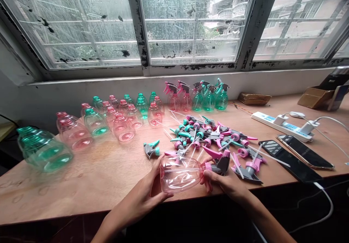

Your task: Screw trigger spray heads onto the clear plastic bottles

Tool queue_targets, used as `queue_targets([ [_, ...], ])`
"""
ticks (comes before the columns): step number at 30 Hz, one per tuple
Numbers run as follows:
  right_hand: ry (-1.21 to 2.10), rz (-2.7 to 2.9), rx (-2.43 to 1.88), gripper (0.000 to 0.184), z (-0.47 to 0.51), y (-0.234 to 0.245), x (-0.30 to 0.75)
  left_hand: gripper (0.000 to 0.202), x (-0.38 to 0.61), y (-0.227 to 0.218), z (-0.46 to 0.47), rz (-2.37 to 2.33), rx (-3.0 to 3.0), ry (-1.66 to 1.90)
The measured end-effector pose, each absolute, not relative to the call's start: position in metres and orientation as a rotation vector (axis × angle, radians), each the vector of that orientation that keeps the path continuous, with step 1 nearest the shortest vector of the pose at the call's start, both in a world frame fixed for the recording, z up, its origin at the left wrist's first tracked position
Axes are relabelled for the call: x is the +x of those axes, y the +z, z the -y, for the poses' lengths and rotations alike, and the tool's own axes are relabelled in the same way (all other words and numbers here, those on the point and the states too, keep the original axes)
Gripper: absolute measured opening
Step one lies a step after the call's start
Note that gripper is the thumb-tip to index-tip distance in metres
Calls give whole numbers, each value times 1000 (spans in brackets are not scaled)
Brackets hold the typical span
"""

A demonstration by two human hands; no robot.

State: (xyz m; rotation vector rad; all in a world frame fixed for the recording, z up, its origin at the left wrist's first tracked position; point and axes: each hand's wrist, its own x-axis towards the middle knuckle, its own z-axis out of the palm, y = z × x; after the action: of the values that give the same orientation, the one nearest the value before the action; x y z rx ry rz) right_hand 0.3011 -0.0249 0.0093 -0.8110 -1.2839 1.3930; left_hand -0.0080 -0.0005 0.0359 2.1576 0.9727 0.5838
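Observation:
A clear pink spray bottle lies sideways between my hands over the table's front edge. Its base is cupped by my left hand, the fingers partly hidden behind it. My right hand is closed around the pink collar, where a pink and grey trigger head sits on the bottle's neck; a white tube runs inside. Just behind is a heap of loose pink, green and grey trigger heads. One green and grey trigger head lies apart, left of the heap.
Headless pink bottles and green bottles stand at the left. Several bottles with heads line the back. On the right are a power strip, two phones and a cardboard box. The windowed wall bounds the table behind.

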Motion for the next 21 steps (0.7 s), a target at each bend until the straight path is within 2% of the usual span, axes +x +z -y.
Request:
queue_targets([
  [5,1385,1323,-832,41,26,9,301,89,-8,36,0,-973,2157,579],
  [12,1394,1279,-830,36,25,8,302,91,-7,37,1,-977,2140,569],
  [17,1367,1333,-857,44,25,12,301,93,-9,32,0,-993,2128,576],
  [21,1377,1323,-854,43,25,10,302,94,-10,30,-1,-995,2128,583],
])
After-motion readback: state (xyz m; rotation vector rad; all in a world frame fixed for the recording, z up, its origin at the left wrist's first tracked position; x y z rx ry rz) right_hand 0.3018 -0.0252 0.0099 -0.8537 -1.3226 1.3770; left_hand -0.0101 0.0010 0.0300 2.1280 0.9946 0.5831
